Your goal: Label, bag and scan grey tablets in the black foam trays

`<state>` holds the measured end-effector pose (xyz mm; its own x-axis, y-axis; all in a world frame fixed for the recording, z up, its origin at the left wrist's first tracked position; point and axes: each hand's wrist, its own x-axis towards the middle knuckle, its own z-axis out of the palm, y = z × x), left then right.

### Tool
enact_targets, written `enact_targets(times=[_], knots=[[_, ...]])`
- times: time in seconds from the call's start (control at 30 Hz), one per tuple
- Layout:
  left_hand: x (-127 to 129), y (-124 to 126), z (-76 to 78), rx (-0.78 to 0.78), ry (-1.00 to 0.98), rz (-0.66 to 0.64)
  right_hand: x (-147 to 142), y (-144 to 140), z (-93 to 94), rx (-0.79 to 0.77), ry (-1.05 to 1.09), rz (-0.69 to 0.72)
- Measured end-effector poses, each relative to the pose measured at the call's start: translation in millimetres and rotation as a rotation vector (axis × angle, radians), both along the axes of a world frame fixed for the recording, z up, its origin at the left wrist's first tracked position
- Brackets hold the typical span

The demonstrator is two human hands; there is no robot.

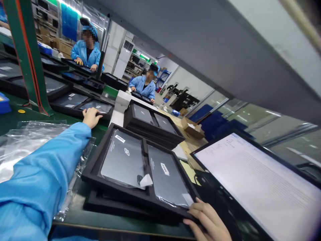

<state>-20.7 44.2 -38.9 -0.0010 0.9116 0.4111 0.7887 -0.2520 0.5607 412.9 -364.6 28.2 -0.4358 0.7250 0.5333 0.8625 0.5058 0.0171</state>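
Note:
My left hand (91, 117) reaches forward to the near edge of a black foam tray (59, 108) on the line. Its fingers curl over the rim, with the thumb out to the right. In that tray lie two grey tablets in clear film. My right hand (209, 217) grips the near right corner of another black foam tray (91, 169), fingers on top and thumb beneath. This tray holds a left tablet (122, 160) with a loose white tab and a right tablet (169, 177), both film-wrapped and labelled. It rests slightly askew on another black tray (107, 204).
Clear plastic bags (27, 144) lie under my left sleeve. Beyond the near tray stands a tray stack (150, 129). A monitor (260, 177) is at right, a green post (27, 57) at left, and a grey shelf (200, 43) overhead. Two co-workers in blue handle trays farther off.

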Motion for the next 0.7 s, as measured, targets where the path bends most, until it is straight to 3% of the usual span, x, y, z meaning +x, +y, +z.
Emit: enact_targets(times=[0.1,0.27,0.43,0.57,0.63,0.7], knots=[[-6,-2,14.8,0.125,-0.169,0.008,-5,-9,-7.5,-0.035,-0.063,-0.035],[-29,-8,58.1,0.404,-0.420,0.080,-9,-10,-26.4,0.020,0.041,-0.098],[-58,-28,106.0,0.644,-0.630,0.044,-27,8,-13.8,0.015,0.254,-0.101],[-35,-85,145.6,0.709,-0.640,-0.165,-64,46,5.3,-0.313,0.661,-0.042],[-10,-131,159.0,0.687,-0.580,-0.291,-88,65,18.9,-0.548,0.946,0.035],[18,-182,162.9,0.635,-0.524,-0.416,-111,80,35.2,-0.775,1.221,0.095]])
